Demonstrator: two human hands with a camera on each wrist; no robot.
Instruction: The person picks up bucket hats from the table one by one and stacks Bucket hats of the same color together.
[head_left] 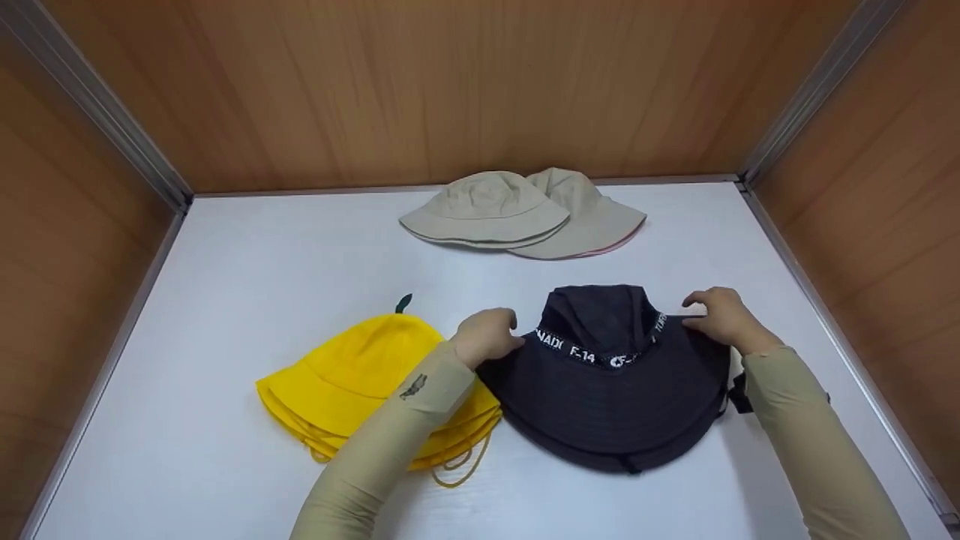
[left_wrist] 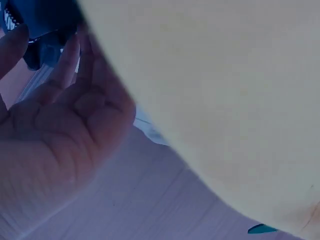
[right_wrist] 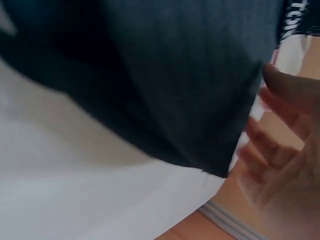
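A dark bucket hat (head_left: 611, 405) with white lettering on its band lies between both hands in the head view, its wide brim towards me; a second dark edge shows beneath it. My left hand (head_left: 487, 335) holds the brim's left corner, its index finger raised. The right hand (head_left: 724, 321) pinches the right edge; in the right wrist view the thumb lies on the near face of the brim (right_wrist: 190, 100), with the fingers (right_wrist: 262, 145) partly behind it. In the left wrist view a pale surface covers much of the frame, and the left fingertips' contact is unclear.
Yellow hats (head_left: 367, 360) with a green leaf tip lie stacked at the left, partly under my left forearm, a cord trailing out. Two beige hats (head_left: 487, 206) overlap at the back. A black strap (head_left: 741, 394) lies near the right sleeve. Wooden walls (head_left: 465, 90) enclose the white table (head_left: 240, 255).
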